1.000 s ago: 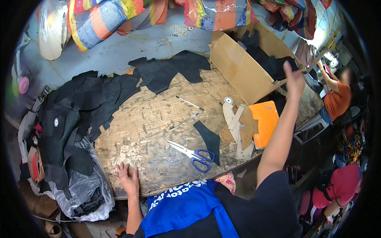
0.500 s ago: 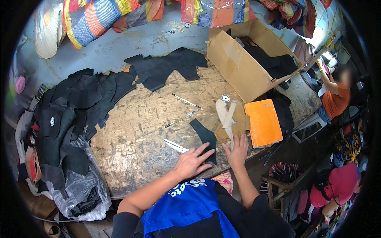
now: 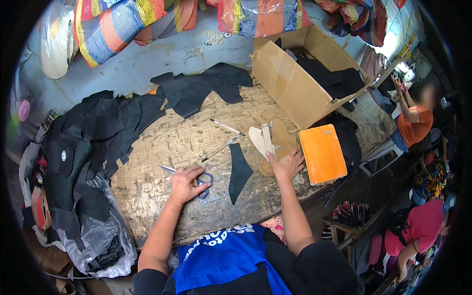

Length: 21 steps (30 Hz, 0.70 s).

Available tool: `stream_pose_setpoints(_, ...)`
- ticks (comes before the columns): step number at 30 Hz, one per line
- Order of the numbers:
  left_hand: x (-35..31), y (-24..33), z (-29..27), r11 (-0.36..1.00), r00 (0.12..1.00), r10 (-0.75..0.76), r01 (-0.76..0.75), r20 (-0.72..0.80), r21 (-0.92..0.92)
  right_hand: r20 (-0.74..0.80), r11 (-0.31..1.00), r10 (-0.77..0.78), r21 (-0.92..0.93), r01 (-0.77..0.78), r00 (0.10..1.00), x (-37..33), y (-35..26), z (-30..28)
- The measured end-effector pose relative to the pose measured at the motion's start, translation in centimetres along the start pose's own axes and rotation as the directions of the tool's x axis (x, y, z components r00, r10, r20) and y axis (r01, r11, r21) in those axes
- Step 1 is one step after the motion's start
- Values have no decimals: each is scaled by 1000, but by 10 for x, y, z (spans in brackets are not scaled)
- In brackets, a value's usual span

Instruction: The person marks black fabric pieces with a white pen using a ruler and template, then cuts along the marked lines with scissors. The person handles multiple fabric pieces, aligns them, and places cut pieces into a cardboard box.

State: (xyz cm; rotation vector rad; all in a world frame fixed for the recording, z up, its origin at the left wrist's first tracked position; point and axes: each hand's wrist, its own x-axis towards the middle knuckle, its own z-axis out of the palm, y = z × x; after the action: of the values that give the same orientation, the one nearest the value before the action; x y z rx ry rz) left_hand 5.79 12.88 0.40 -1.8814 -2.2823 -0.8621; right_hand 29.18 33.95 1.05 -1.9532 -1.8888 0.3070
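Observation:
My left hand [image 3: 186, 184] lies over a pair of scissors [image 3: 206, 179], fingers curled around them; the blue handle loops show to its right and the blade tip to its left. A dark leather piece [image 3: 239, 173] rests flat between my hands, touched by neither. My right hand [image 3: 287, 165], thumb and fingers spread, rests on several pattern pieces: pale card strips [image 3: 267, 139] and a brown card piece [image 3: 281, 133]. Part of the brown card is hidden beneath the hand. Two pens [image 3: 227, 127] lie beyond the leather piece.
An orange notebook [image 3: 323, 155] lies right of my right hand. Behind it stands a cardboard box [image 3: 290, 83] holding black material. Black leather pieces [image 3: 93, 132] cover the worn wooden table's [image 3: 147, 182] left and back edges. A plastic bag [image 3: 113, 241] hangs at left. Other people [image 3: 415, 120] are at right.
My left hand has moved left off the leather piece, and the scissors have shifted left with it. The leather piece now lies turned and farther left. My right hand has reached farther onto the patterns.

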Motion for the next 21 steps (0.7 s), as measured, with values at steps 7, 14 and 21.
stream_pose_setpoints(7,5,-35,-24,961,937,-250,272,-244,57,63,994,-11,112,4,998,10,1,-16)
stream_pose_setpoints(14,-5,85,25,986,984,163,-160,66,-46,143,696,66,703,-148,988,32,33,-11)
stream_pose_setpoints(21,54,55,46,979,959,-160,125,235,158,323,173,-32,934,-313,946,52,54,-55)
